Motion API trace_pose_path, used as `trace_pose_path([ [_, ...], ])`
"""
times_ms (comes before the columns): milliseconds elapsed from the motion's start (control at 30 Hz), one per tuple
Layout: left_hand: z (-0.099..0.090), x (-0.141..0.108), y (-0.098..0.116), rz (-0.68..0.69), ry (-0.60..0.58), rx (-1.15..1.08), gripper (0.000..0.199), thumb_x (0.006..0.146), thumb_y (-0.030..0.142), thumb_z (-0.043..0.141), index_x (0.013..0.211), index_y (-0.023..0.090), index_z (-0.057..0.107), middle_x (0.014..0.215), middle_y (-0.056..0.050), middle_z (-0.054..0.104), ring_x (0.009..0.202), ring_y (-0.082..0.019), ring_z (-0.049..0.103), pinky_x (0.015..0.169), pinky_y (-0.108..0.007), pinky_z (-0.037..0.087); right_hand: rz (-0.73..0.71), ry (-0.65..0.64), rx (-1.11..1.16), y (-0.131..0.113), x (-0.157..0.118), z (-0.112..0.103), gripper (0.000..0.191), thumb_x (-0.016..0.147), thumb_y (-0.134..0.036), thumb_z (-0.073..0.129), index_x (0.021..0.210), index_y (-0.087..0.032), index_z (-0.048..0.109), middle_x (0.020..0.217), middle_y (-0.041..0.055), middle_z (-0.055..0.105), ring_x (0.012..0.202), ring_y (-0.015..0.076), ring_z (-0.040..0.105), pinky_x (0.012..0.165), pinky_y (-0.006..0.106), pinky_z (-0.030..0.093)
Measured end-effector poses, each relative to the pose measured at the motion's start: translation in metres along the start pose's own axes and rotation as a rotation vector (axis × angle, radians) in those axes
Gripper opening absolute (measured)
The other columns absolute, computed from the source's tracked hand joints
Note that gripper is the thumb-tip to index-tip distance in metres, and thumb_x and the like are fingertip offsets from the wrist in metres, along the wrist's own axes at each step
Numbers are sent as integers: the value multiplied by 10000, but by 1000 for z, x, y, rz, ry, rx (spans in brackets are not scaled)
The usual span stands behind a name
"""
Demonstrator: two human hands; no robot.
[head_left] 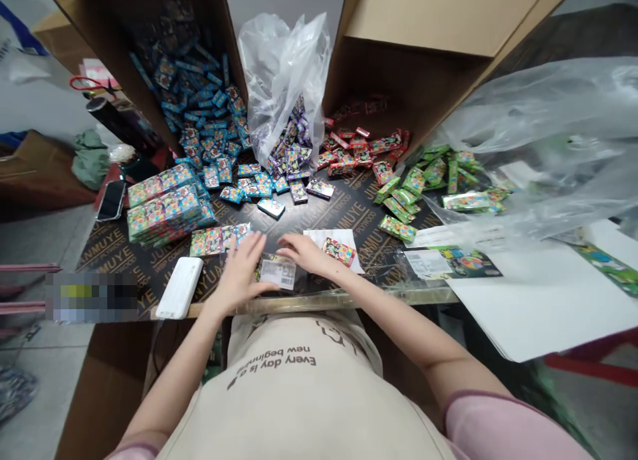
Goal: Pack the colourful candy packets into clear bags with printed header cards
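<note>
My left hand (242, 270) lies palm down with its fingers stretched out and the thumb apart. It is over the left end of a flat, dark packet with a white barcode label (278, 274), covering part of it. My right hand (303, 252) is at the packet's upper right, fingers slightly bent and parted, with nothing visible in them. Left of my left hand, a row of small colourful boxes (207, 241) runs partly under its fingers. Beside my right wrist, a red box (339, 251) rests on a white paper sheet (356, 238).
Blue boxes (209, 108), purple boxes (294, 155), red boxes (356, 147) and green packs (413, 181) lie in heaps at the back. Stacked box sets (164, 211), a phone (110, 201) and a white power bank (179, 287) are left. White sheets (538, 314) overhang the right edge.
</note>
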State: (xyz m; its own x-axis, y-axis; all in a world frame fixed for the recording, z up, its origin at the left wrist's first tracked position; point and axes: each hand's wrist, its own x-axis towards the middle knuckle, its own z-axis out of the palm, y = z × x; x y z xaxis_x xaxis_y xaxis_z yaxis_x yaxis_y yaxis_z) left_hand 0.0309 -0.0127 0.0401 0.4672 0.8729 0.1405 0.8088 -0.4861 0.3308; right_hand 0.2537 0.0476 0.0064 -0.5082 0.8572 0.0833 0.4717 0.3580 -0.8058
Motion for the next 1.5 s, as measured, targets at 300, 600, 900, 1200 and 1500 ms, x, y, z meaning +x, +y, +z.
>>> trace_pose_path([
  [300, 71, 7, -9, -84, -151, 7, 757, 833, 547, 575, 1432, 134, 368, 1452, -218, 430, 1373, -332, 372, 1155, -587, 149, 111, 236, -216, 37, 83, 7, 475, 778, -209, 672, 1230, -106, 563, 1146, 189, 632, 1088, 322, 535, 953, 473, 380],
  [600, 36, 42, 6, -349, 224, -551, 544, 713, 462, 732, 1169, 181, 634, 1192, -128, 641, 1097, -283, 588, 946, -431, 457, 162, -88, 172, 12, 34, -39, 466, 889, -494, 473, 660, -130, 653, 607, 16, 603, 581, 137, 531, 578, 256, 404],
  [900, 35, 55, 31, -670, -8, -1410, 322, 648, 429, 764, 625, 130, 646, 591, 4, 608, 538, -89, 494, 569, -224, 393, -155, 107, -9, -13, -15, -38, 946, 631, -553, 767, 1427, -234, 369, 1441, 143, 420, 1267, 312, 445, 1009, 460, 367],
  [1200, 37, 27, -11, -233, -43, -187, 800, 606, 535, 779, 1280, 163, 560, 1238, -167, 607, 1164, -364, 489, 986, -516, 351, -138, 279, -151, -2, -33, -32, 703, 647, -385, 709, 1289, -241, 465, 1204, 86, 587, 1099, 301, 533, 959, 429, 348],
  [1500, 41, 20, 4, -79, -82, -93, 1038, 623, 327, 753, 1491, 207, 196, 1257, -131, 555, 1168, -324, 500, 1085, -526, 229, -144, 291, -390, 9, -49, -35, 696, 662, -411, 727, 1293, -255, 477, 1211, 73, 623, 1114, 312, 532, 1066, 516, 159],
])
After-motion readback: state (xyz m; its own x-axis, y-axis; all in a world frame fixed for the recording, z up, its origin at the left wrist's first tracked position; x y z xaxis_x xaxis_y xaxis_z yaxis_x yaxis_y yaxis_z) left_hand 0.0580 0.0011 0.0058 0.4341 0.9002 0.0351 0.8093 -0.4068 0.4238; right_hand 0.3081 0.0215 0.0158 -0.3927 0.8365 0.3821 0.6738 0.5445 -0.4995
